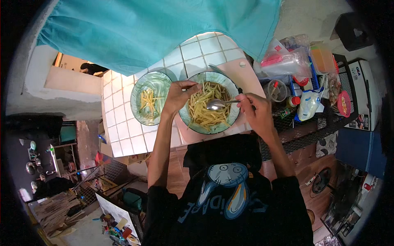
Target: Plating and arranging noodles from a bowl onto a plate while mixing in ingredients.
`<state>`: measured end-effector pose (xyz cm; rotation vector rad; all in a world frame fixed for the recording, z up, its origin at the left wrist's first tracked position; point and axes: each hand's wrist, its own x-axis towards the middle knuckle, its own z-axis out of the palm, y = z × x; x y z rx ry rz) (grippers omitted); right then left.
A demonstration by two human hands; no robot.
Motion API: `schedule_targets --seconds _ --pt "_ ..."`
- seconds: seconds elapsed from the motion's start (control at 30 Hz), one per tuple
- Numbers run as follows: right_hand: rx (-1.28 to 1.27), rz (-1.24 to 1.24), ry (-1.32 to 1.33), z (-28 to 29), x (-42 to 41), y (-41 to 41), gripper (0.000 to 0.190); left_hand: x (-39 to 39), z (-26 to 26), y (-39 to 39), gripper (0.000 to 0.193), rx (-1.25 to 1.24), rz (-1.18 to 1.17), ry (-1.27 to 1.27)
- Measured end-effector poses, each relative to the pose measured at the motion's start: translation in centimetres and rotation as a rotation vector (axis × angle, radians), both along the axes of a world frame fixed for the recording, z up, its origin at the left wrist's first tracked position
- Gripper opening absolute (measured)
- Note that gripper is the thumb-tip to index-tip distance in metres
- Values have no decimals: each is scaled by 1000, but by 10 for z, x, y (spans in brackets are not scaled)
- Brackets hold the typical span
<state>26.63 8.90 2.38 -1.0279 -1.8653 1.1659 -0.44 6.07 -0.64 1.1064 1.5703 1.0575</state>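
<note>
A green marbled bowl [235,121] full of pale yellow-green vegetable strips [203,115] sits before me on a pink cutting board [251,83]. My right hand [257,112] grips a metal spoon [217,105], its bowl resting over the strips. At the upper left rim, my left hand [181,93] has thumb and forefinger drawn together above the strips; whether anything is pinched there is unclear. To the left stands a second green marbled dish [158,81] with a small heap of yellow strips [148,101]. Behind the full bowl lies a knife [220,70], its handle partly covered by my right hand.
White tiles [123,129] cover the counter, and a turquoise curtain [160,33] hangs over its far side. At right, a black mesh rack [284,143] carries plastic bags [286,63], a clear tub [277,90] and a red-capped bottle [294,101].
</note>
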Motion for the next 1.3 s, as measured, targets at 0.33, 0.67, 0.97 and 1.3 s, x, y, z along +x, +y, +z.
schedule_targets --seconds 0.33,0.67,0.97,1.3 --pt "70 -181 -92 -1 20 18 29 -2 -7 -14 29 -48 -57 453" --pt "-190 -148 155 -38 5 12 33 -9 -9 -21 21 53 68 476" --pt "-170 -196 84 -29 13 18 37 49 4 -24 14 300 86 1019" --pt "-125 -233 77 -34 18 20 35 74 7 -19 21 144 -83 1103"
